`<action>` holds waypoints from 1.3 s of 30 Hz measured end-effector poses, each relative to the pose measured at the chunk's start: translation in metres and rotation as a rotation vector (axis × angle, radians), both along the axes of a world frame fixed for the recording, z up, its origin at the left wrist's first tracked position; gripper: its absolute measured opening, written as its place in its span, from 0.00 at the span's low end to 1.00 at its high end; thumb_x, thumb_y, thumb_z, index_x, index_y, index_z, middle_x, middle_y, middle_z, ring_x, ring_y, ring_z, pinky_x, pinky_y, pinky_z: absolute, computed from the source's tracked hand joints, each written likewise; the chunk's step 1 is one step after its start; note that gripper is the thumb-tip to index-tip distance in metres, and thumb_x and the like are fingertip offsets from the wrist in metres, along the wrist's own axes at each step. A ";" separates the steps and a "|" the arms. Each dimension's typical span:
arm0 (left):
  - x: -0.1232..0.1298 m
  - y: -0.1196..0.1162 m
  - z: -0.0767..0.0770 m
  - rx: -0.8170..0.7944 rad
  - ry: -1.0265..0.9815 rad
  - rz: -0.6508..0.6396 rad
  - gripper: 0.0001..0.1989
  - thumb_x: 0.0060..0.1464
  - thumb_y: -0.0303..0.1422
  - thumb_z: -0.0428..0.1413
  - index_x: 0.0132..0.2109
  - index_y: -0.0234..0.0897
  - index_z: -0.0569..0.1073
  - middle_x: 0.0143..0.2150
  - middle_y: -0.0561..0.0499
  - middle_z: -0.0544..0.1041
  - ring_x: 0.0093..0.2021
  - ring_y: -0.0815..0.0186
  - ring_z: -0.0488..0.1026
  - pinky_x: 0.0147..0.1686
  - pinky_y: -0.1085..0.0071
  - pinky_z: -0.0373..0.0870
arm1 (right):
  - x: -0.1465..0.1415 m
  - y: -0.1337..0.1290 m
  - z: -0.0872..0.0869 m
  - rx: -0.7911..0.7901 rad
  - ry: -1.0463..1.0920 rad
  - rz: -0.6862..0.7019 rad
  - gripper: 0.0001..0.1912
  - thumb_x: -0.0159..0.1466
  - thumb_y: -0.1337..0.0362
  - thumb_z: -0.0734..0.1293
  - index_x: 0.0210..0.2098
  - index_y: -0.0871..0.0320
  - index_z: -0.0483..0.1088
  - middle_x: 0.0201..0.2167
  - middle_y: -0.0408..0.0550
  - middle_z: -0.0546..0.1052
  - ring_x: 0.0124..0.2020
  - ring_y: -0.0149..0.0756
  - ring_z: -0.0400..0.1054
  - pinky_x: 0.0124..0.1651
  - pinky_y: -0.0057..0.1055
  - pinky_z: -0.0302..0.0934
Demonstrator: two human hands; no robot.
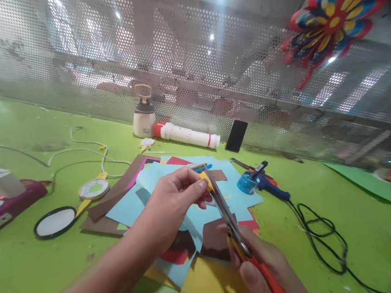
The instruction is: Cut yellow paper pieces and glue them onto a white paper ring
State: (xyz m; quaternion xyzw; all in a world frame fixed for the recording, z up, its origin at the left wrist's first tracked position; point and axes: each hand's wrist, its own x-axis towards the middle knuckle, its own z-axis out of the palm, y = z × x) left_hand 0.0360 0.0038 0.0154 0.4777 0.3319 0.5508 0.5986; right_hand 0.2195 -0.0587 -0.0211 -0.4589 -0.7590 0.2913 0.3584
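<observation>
In the head view, my left hand (176,199) pinches a small piece of yellow paper (205,181) between thumb and fingers. My right hand (259,256) grips a pair of scissors (226,211) with red and yellow handles. The scissor blades point away from me and reach the edge of the yellow piece; whether they are cutting into it I cannot tell. Under both hands lies a pile of coloured paper, with light blue sheets (237,198) on top, brown pieces (214,240) and yellow sheets (206,283) nearer me.
A blue tape roll (246,183), a blue-handled tool (273,187) with a black cord and a phone (237,135) are on the right. Behind stand a spray bottle (144,119) and a white tube (189,135). Left are a purple power strip (16,202) and a black-rimmed disc (55,223).
</observation>
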 end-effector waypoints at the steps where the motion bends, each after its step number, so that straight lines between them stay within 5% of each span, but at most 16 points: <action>1: 0.000 0.000 0.000 0.001 0.000 -0.001 0.08 0.51 0.32 0.60 0.27 0.34 0.70 0.24 0.52 0.74 0.27 0.70 0.69 0.29 0.72 0.66 | 0.000 0.000 0.000 -0.002 -0.003 0.006 0.30 0.65 0.40 0.54 0.44 0.58 0.70 0.22 0.42 0.66 0.22 0.32 0.61 0.24 0.27 0.54; 15: -0.001 0.001 -0.001 -0.008 -0.017 -0.032 0.08 0.52 0.31 0.59 0.28 0.34 0.70 0.24 0.53 0.74 0.26 0.71 0.69 0.29 0.73 0.66 | 0.003 -0.002 -0.003 -0.022 -0.010 0.002 0.31 0.65 0.40 0.53 0.50 0.58 0.68 0.22 0.41 0.63 0.22 0.33 0.59 0.26 0.29 0.53; 25: 0.000 0.002 -0.002 0.001 0.015 -0.021 0.08 0.51 0.31 0.60 0.28 0.33 0.69 0.24 0.54 0.73 0.27 0.71 0.69 0.29 0.73 0.67 | -0.003 -0.003 0.006 -0.071 0.037 0.017 0.31 0.65 0.40 0.53 0.44 0.58 0.71 0.22 0.42 0.63 0.23 0.30 0.56 0.26 0.28 0.52; 32: -0.001 0.005 -0.004 -0.018 0.024 -0.020 0.09 0.50 0.33 0.60 0.27 0.34 0.70 0.24 0.54 0.73 0.26 0.71 0.69 0.28 0.72 0.66 | 0.000 -0.002 0.002 -0.279 0.131 -0.012 0.34 0.61 0.36 0.56 0.45 0.59 0.70 0.21 0.39 0.57 0.19 0.27 0.49 0.18 0.24 0.44; 39: 0.000 0.006 -0.005 -0.049 0.065 0.008 0.09 0.49 0.34 0.60 0.27 0.34 0.70 0.23 0.53 0.73 0.26 0.70 0.68 0.28 0.72 0.64 | 0.003 -0.001 -0.001 -0.347 0.131 -0.036 0.37 0.59 0.33 0.55 0.44 0.61 0.70 0.19 0.40 0.60 0.19 0.28 0.53 0.19 0.25 0.47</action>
